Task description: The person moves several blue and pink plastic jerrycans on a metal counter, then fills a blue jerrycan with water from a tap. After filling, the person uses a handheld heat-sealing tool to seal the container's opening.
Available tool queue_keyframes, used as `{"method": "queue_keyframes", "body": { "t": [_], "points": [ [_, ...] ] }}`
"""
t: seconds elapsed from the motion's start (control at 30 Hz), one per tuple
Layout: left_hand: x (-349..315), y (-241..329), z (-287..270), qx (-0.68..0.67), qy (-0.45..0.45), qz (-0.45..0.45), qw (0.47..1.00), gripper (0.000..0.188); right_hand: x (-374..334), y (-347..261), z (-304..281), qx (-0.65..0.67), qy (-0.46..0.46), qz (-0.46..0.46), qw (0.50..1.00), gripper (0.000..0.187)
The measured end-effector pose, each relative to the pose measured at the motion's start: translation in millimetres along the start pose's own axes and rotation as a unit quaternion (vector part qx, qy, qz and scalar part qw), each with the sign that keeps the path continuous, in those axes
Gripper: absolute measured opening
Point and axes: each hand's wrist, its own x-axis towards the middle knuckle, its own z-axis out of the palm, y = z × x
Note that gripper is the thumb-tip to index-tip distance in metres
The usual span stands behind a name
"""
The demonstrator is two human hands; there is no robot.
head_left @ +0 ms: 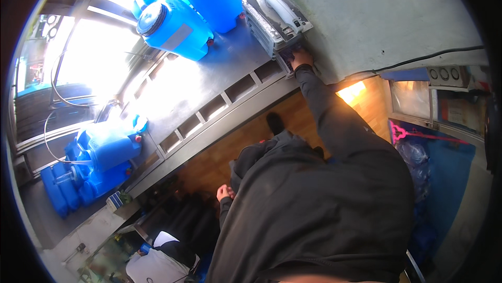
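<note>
looks like small shop or workroom, perhaps for bottled water, exact kind unclear: large blue plastic jugs (214, 6) with small red fittings, grouped along shiny grey metal counter (235, 53); bright framed window (89, 58); plain grey wall (376, 16); brown wood-patterned floor (251, 132).

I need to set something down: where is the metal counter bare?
The counter looks bare between the upper jugs and lower-left jugs, though glare hides part. Its right end is crowded: those upper jugs, gray box, right hand.
</note>
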Motion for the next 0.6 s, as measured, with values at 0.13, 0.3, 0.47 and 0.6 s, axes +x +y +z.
{"method": "queue_keyframes", "body": {
  "t": [0.13,0.3,0.47,0.6],
  "points": [
    [14,80,44,0.014,-0.040,0.116,0.992,0.022,-10,12,-1,0.138,0.151,-0.075,0.976,0.026],
    [-16,192,123,-0.035,-0.177,0.297,0.938,0.018,-39,-5,-27,0.328,0.184,-0.059,0.925,0.029],
    [-99,319,206,-0.011,-0.273,0.409,0.871,0.018,-86,-69,-105,0.667,-0.059,0.013,0.743,0.030],
    [-161,391,249,0.025,-0.321,0.450,0.833,0.022,-114,-122,-166,0.618,-0.073,-0.021,0.783,0.026]
  ]
}}
